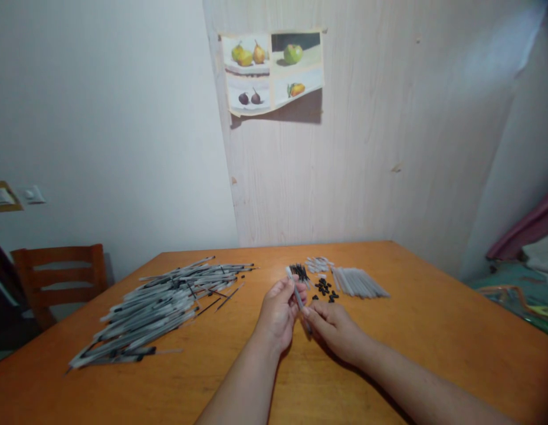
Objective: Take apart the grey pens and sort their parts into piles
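- The left hand (276, 313) is reaching in over the counter (327, 389), palm turned partly upward, and its fingers (284, 290) are closing around the upper part of a slim grey pen (299, 298).
- The right hand (338, 330) is coming in from the other side, back of the hand showing, and its fingers are pinching the same pen lower down, near its dark end.
- The pen is slanting between the two hands, above the counter, its pale end pointing away from the person and its dark end lying toward the person; finer detail at the dark end is blurring.
- Just beyond the left fingertips, a bunch of thin black pieces (301, 272) is lying on the counter.
- Short black pieces (324, 287) are lying scattered beyond the right hand.
- Behind these, a small heap of clear pieces (318, 264) is sitting nearer the far edge.
- To the right of the black pieces, translucent tubes (360, 282) are lying side by side in a neat row.
- Well to the left of the hands, a large pile of pens (154, 307) is spreading across the counter, many showing dark ends.
- A wooden chair (64, 274) is standing beyond the counter's left edge.
- A fruit poster (274, 71) is hanging on the wall (366, 159), its lower edge curling.
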A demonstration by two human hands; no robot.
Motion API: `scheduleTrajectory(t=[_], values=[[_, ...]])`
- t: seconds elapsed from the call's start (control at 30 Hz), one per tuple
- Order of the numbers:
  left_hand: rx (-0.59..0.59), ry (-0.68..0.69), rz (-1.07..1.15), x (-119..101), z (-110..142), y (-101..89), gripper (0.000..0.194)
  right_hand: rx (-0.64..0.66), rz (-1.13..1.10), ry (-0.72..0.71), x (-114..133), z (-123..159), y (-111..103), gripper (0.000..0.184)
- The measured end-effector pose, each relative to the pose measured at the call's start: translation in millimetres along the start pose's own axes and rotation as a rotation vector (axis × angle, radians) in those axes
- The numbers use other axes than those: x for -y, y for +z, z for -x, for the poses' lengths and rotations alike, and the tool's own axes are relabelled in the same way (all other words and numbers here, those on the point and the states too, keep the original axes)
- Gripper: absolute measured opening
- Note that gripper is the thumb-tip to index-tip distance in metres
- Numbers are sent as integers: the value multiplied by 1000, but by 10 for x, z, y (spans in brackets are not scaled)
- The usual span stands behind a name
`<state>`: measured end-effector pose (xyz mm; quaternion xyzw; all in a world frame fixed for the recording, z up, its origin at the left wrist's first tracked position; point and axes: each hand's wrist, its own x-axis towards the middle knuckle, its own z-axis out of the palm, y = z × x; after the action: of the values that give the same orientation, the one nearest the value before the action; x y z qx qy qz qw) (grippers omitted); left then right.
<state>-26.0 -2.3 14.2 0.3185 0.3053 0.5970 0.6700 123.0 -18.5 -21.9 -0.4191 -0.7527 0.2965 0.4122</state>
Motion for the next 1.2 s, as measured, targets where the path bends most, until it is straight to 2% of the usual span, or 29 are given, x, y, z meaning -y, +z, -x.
scheduleTrajectory(t=[0.13,0.2,0.27,0.33,0.4,0.7,0.87,1.2], values=[[36,-68,-48,20,30,15,26,-221,-92,59,-10,-55,-91,44],[85,-137,-97,59,50,29,27,-294,-228,88,-3,-81,-112,42],[149,-197,-140,117,75,51,28,-262,-432,119,24,-92,-101,42],[206,-242,-181,184,101,74,28,-176,-614,173,59,-85,-67,42],[232,-268,-224,242,122,95,33,-136,-704,238,82,-69,-29,43],[233,-272,-281,254,181,181,30,-249,-817,386,85,-60,18,41],[247,-288,-268,239,188,219,29,-328,-785,371,106,-45,-8,38],[286,-351,-227,166,206,220,25,-356,-751,367,160,-31,-49,38]])
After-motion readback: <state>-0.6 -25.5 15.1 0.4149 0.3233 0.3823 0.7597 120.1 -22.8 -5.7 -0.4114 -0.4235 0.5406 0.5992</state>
